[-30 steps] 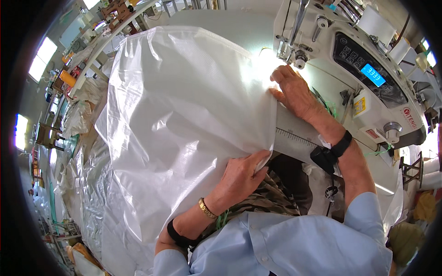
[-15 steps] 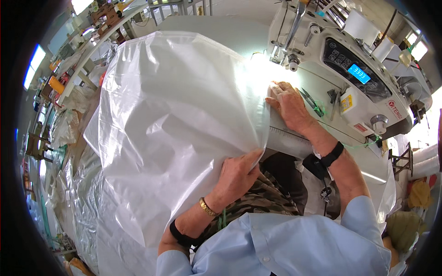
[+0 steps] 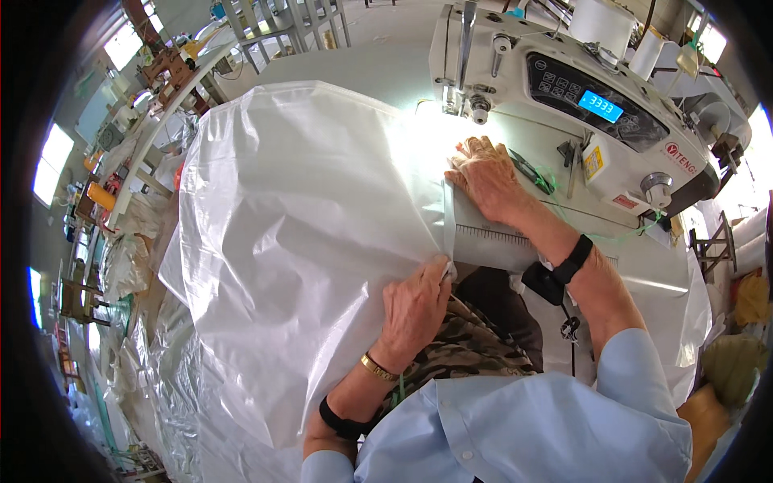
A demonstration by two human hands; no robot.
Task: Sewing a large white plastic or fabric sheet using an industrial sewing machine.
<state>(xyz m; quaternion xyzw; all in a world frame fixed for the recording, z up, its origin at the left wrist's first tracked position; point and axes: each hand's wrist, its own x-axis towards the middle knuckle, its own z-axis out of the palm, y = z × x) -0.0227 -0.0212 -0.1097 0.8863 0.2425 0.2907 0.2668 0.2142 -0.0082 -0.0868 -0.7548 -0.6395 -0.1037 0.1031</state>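
Fingers of your left hand point(image 3: 412, 312): closed, thumb and forefinger pinching the sheet point(image 3: 298, 217) at its near right corner. Fingers of your right hand point(image 3: 491, 185): extended, slightly spread, tips by the sheet's right edge under glare; whether they grip, cannot tell. Left hand lies at 7 o'clock from right.

Sheet: one, white, glossy, creased; body at 10 o'clock from your left hand, spread over the table point(image 3: 354, 68) and hanging off its near side.

From your right hand, itemised:
- Machine point(image 3: 499, 68), white, dark panel point(image 3: 564, 95), blue-lit display point(image 3: 601, 106): 1 o'clock.
- Cone point(image 3: 602, 24), white, beyond the machine: 1 o'clock.
- Snips point(image 3: 527, 167), dark, just beside: 3 o'clock.
- Strap point(image 3: 573, 259), black, on your right forearm: between 4 and 5 o'clock.
- Ruler point(image 3: 495, 235), along the table edge: 6 o'clock.
- Chair point(image 3: 270, 30), grey, well apart: 10 o'clock.

From your left hand:
- Watch point(image 3: 377, 368), gold, on your wrist: 7 o'clock.
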